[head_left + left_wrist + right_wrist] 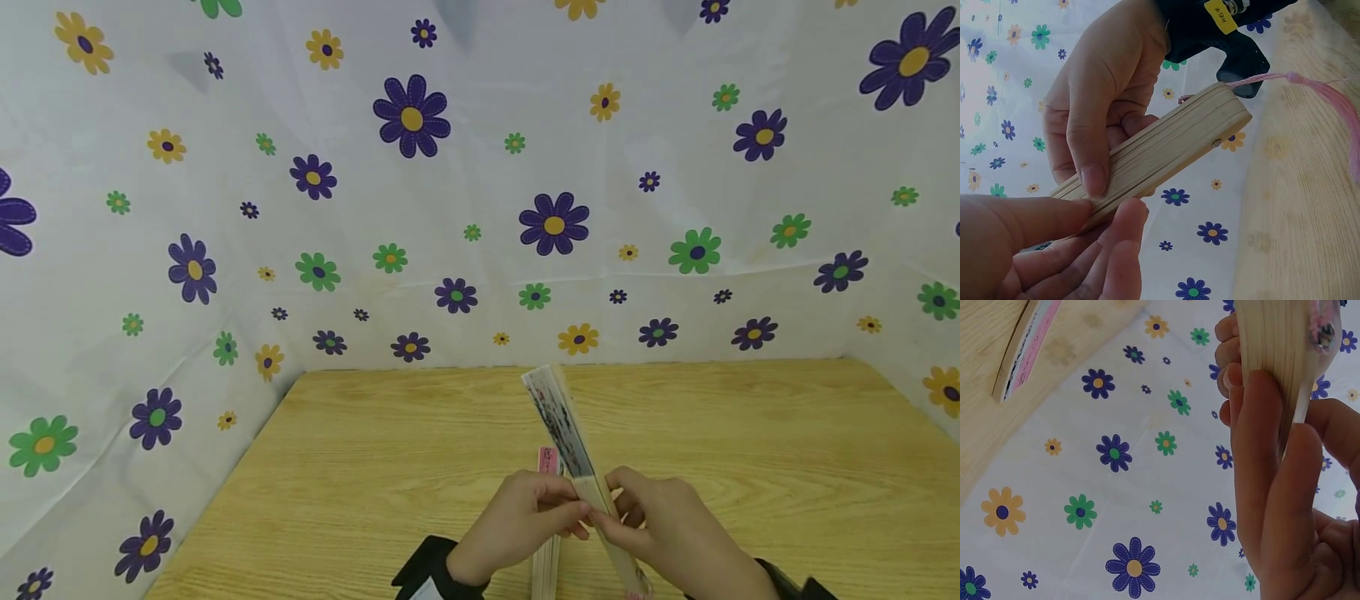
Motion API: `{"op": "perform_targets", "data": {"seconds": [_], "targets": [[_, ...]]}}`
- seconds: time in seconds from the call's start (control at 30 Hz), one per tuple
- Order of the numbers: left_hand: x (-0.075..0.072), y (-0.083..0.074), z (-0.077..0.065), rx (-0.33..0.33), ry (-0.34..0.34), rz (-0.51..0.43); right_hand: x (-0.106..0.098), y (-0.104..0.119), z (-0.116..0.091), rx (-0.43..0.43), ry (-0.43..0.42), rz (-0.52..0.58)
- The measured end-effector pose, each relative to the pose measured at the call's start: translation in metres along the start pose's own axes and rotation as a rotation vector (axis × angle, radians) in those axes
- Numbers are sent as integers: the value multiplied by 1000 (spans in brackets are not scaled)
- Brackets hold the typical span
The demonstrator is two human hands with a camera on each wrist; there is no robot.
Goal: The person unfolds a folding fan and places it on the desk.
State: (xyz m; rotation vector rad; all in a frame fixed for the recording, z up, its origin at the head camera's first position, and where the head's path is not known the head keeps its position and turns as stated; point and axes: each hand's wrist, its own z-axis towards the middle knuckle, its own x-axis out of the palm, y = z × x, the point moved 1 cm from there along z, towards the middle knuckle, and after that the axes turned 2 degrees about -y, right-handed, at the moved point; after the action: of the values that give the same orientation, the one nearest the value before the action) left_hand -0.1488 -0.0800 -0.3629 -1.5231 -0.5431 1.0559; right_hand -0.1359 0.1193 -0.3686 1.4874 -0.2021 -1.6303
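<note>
A folded folding fan is tilted above the table, its printed paper end pointing up and away. My left hand pinches its wooden ribs near the middle, between thumb and fingers. My right hand grips the same ribs from the other side, thumb and fingertips close to the left ones. From the pivot end hangs a pink tassel. A second folded fan with a pink paper end lies on the table behind my left hand, which partly hides it.
The wood-grain table stretches away on both sides of the hands. White cloth with purple, yellow and green flowers hangs behind it and along its sides. A dark wrist strap with a yellow label is on the right wrist.
</note>
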Motion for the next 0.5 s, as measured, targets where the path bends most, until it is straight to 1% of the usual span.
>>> {"op": "perform_targets", "data": {"seconds": [0.2,0.37,0.5], "targets": [[1,0,1,-13,-17,8,2,0,-1,-2,-26,-18],[1,1,0,-17,-17,11,3,0,-1,9,-26,-9],[1,1,0,-22,-16,5,4,0,-2,-3,-39,-7]]}}
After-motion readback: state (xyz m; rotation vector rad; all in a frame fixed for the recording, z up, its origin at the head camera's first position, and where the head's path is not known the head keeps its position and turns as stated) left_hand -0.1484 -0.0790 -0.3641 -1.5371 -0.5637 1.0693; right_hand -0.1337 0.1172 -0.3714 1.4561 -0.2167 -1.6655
